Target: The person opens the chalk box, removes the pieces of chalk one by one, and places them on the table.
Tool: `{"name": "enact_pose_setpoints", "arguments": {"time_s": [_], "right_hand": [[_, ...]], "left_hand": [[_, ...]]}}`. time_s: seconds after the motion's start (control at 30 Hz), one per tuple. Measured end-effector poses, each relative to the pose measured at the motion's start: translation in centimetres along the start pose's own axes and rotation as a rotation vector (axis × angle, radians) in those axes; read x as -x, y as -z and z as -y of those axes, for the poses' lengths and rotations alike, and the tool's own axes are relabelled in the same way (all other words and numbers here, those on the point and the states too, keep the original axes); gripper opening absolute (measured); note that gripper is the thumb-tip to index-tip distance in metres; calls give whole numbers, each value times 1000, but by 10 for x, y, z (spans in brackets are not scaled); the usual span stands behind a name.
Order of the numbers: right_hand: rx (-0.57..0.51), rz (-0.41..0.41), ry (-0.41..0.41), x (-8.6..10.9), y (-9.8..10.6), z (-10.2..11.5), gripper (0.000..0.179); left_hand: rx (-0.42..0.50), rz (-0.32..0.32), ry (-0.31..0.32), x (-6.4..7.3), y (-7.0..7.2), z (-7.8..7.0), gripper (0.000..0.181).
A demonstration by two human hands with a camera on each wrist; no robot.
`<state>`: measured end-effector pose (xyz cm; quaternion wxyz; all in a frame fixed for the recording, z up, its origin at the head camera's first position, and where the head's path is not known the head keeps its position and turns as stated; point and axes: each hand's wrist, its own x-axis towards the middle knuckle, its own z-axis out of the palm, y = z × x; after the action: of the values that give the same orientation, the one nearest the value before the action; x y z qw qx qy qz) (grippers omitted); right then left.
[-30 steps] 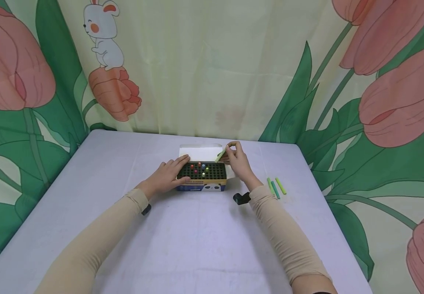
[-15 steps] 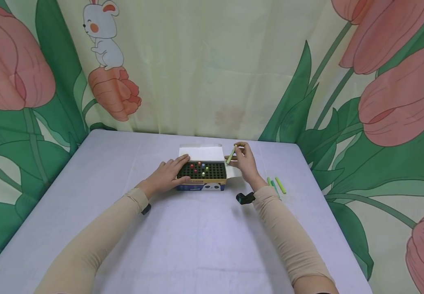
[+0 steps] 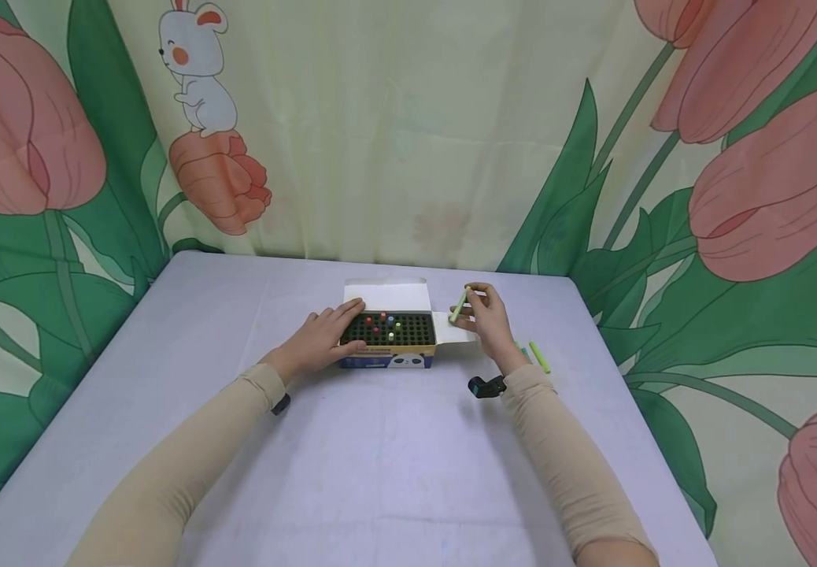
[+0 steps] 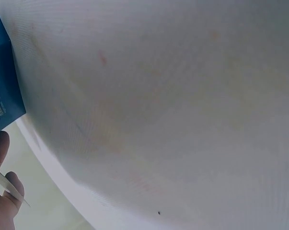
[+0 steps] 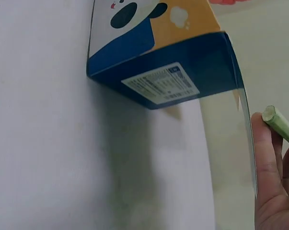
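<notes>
My left hand [image 3: 316, 339] holds the left end of a chalk box [image 3: 387, 361], thumb along its front edge and fingers toward the back. The box has a black insert [image 3: 419, 331] full of holes, where several coloured chalk ends stick up. Right of the box, my right hand [image 3: 489, 319] pinches a light green chalk stick [image 3: 460, 305], tilted, above the box's white side flap [image 3: 454, 329]. Seen from the right wrist, the chalk stick [image 5: 281, 125] shows its blunt end, with a finger beneath it. A blue box corner [image 4: 5, 91] shows in the left wrist view.
The raised white lid [image 3: 387, 294] stands behind the box. Loose green chalk sticks [image 3: 540, 357] lie on the white tablecloth [image 3: 380, 465], partly hidden by the right forearm. A printed curtain [image 3: 380, 142] hangs behind the table's far edge.
My right hand has moved right, away from the box, carrying the light green chalk stick. More of the side flap shows now. The left hand stays on the box.
</notes>
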<state>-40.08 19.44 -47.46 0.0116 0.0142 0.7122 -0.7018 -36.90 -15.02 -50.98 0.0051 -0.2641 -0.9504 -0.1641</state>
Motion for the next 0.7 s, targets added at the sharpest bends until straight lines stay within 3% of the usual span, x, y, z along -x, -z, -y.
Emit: {"name": "enact_pose_setpoints", "arguments": {"time_s": [0.5, 0.7], "right_hand": [[-45, -82, 0, 6, 35, -13, 41], [-35, -79, -11, 9, 46, -20, 42]], "left_hand": [[-6, -1, -10, 3, 3, -4, 85], [3, 3, -7, 4, 4, -5, 85]]}}
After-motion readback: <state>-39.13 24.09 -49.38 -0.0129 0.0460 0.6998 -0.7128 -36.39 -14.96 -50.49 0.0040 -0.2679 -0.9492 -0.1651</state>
